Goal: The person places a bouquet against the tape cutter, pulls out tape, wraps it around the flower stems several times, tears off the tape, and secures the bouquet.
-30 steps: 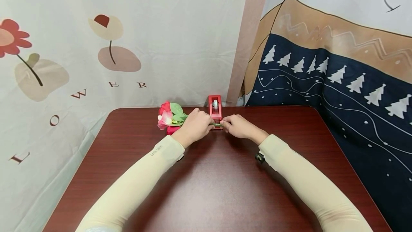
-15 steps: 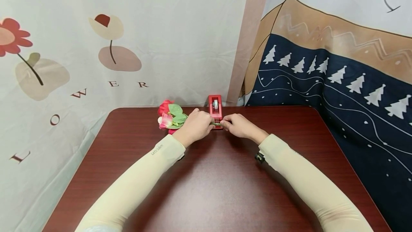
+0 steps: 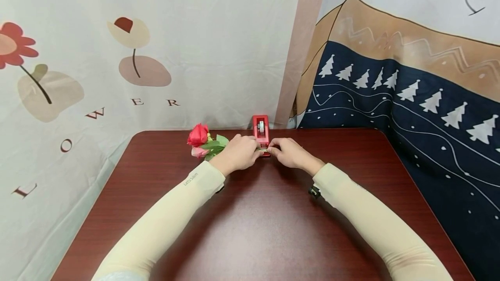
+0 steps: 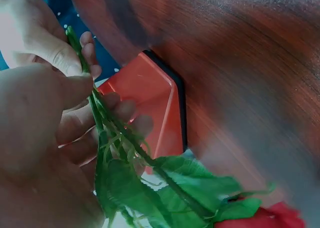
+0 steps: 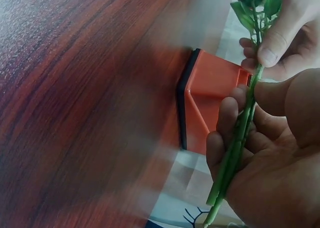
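A small bunch of artificial roses lies across both hands, with a red rose point(image 3: 198, 134), a pink rose point(image 3: 199, 151) and green leaves point(image 4: 135, 188) sticking out left of my left hand point(image 3: 241, 153). That hand pinches the stems point(image 4: 97, 107) between thumb and fingers, just under the leaves. Closer to the cut ends, my right hand point(image 3: 291, 154) pinches the same green stems point(image 5: 237, 138), which run across its curled fingers. Directly behind the stems stands a red tape dispenser point(image 3: 261, 125) with a roll of tape in it; its side point(image 5: 205, 92) shows beside the fingers in both wrist views.
The dark reddish wooden table point(image 3: 258, 229) reaches back to a light curtain point(image 3: 218, 55) with printed flowers. On the right hangs a navy cloth point(image 3: 351, 99) with white trees. Cream sleeves cover both forearms.
The bunch has turned in the hands: the red rose now faces up at the back, the pink one sits lower, and the lower red bloom has gone out of sight. Both hands stay nearly in place.
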A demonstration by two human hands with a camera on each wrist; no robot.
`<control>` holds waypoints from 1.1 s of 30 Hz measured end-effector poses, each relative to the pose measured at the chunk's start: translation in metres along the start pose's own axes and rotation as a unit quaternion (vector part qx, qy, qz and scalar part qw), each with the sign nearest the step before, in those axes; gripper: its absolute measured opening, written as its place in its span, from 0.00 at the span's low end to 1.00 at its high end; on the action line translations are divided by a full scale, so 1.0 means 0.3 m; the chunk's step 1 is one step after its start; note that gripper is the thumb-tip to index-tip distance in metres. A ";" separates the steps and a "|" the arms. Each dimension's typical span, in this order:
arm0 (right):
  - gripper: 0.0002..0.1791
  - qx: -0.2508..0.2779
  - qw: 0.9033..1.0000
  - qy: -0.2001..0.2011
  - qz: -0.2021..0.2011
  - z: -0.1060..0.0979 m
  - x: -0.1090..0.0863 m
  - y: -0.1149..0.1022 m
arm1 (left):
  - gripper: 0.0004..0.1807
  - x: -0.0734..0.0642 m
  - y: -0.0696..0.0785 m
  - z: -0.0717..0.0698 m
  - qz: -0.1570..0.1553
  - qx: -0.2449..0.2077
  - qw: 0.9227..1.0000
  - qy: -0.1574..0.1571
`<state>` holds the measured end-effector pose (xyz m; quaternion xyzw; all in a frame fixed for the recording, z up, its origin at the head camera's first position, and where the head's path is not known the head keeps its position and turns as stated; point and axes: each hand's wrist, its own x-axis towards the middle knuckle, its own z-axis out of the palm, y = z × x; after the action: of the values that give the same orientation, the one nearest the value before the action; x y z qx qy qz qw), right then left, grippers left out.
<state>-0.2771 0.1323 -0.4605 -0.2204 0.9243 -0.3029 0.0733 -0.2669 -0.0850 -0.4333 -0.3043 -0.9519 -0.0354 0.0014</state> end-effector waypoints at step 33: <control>0.07 0.000 1.000 -0.004 -0.015 0.011 -0.009 0.002 | 0.09 0.004 -0.016 0.024 -0.002 -0.066 0.998 -0.016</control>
<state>-0.2741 0.1321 -0.4635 -0.2352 0.9208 -0.3025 0.0728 -0.2706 -0.0879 -0.4409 -0.3027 -0.9479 -0.0935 -0.0337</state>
